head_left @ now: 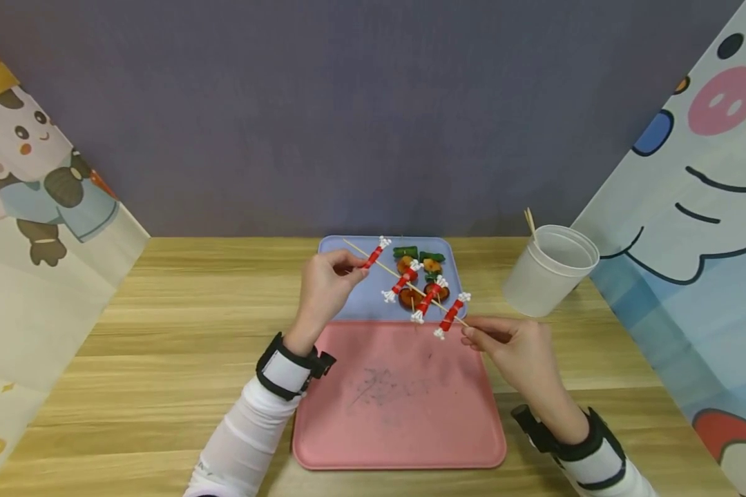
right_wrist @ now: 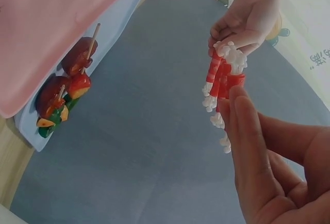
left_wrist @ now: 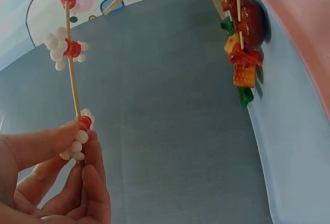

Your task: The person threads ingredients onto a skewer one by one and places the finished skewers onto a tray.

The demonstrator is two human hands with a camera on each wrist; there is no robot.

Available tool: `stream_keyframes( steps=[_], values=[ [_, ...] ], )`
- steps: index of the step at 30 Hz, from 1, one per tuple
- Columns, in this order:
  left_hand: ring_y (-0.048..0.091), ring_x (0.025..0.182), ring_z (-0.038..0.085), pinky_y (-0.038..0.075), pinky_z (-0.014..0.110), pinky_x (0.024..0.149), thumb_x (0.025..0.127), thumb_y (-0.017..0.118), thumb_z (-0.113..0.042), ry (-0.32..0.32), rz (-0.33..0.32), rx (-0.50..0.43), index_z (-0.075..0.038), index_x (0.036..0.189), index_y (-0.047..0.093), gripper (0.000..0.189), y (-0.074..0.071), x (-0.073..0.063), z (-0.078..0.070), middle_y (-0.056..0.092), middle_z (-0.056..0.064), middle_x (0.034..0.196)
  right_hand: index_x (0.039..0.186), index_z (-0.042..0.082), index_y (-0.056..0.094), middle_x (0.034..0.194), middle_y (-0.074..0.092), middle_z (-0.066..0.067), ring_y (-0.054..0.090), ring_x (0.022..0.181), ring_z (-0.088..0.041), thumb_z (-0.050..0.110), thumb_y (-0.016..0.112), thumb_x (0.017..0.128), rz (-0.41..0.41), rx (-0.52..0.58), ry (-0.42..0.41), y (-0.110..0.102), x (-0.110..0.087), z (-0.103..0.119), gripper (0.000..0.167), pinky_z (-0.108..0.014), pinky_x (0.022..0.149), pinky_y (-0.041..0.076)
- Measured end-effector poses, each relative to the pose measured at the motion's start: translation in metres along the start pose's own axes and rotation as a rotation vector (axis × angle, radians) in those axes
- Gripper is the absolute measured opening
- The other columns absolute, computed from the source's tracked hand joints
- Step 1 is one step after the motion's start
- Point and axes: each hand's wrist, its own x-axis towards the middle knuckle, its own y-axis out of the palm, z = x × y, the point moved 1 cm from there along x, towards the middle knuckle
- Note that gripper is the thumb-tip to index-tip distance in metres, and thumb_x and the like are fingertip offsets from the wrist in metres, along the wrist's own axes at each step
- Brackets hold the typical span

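Observation:
Both hands hold a thin wooden skewer (head_left: 389,270) aslant above the blue tray, several red pieces with white knobby ends (head_left: 430,299) threaded along it. At the skewer's upper end, my left hand (head_left: 328,286) pinches the topmost red piece (left_wrist: 85,123) between thumb and fingers, and the bare stick tip sticks out past it. The lower end of the stick is between the thumb and fingers of my right hand (head_left: 522,348), just below the lowest red piece (head_left: 452,315). In the right wrist view the red pieces line up from the right fingertips toward the left hand (right_wrist: 247,22).
Toy food skewers (head_left: 419,276) with green, orange and brown pieces lie on the blue tray (head_left: 354,304). A pink tray (head_left: 404,421) stands in front of it. To the right is a white bucket (head_left: 541,276) holding wooden sticks (head_left: 530,222). A grey panel (head_left: 360,124) rises behind.

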Motion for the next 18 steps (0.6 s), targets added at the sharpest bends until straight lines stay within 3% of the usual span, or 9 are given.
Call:
stream_keyframes(
  steps=[3, 9, 13, 18],
  values=[
    [0.064, 0.067, 0.013, 0.051, 0.026, 0.061, 0.077, 0.077, -0.008, 0.002, 0.012, -0.003, -0.009, 0.081, 0.075, 0.004, 0.0003, -0.0001, -0.0004, 0.071, 0.003, 0.077, 0.096, 0.005, 0.075, 0.081, 0.074, -0.008, 0.068, 0.065, -0.002, 0.008, 0.073, 0.082, -0.01, -0.014, -0.004, -0.0002, -0.0002, 0.0015, 0.015, -0.02, 0.056, 0.055],
    [0.065, 0.069, 0.014, 0.052, 0.025, 0.061, 0.078, 0.076, -0.007, 0.003, 0.099, -0.062, -0.007, 0.082, 0.075, 0.004, 0.0054, -0.0025, -0.0015, 0.072, 0.005, 0.079, 0.096, 0.004, 0.075, 0.08, 0.074, -0.007, 0.07, 0.066, -0.007, 0.011, 0.074, 0.082, 0.031, 0.039, 0.008, 0.0044, -0.0006, 0.0029, 0.016, -0.02, 0.056, 0.055],
    [0.065, 0.067, 0.013, 0.051, 0.026, 0.059, 0.077, 0.077, -0.006, 0.0, 0.074, -0.067, -0.009, 0.081, 0.076, 0.005, 0.0063, -0.0031, -0.0011, 0.072, 0.004, 0.078, 0.095, 0.006, 0.074, 0.079, 0.074, -0.006, 0.07, 0.065, -0.011, 0.011, 0.074, 0.082, 0.064, 0.068, 0.014, 0.0066, -0.0001, 0.0016, 0.014, -0.023, 0.055, 0.055],
    [0.064, 0.066, 0.014, 0.051, 0.026, 0.06, 0.079, 0.076, -0.008, 0.02, 0.077, -0.033, -0.011, 0.083, 0.076, 0.005, 0.0089, -0.0038, -0.0001, 0.073, 0.003, 0.078, 0.095, 0.009, 0.074, 0.08, 0.073, -0.002, 0.068, 0.064, -0.009, 0.013, 0.074, 0.082, 0.199, 0.042, -0.001, 0.0087, 0.0022, -0.0033, 0.014, -0.025, 0.055, 0.054]
  ],
)
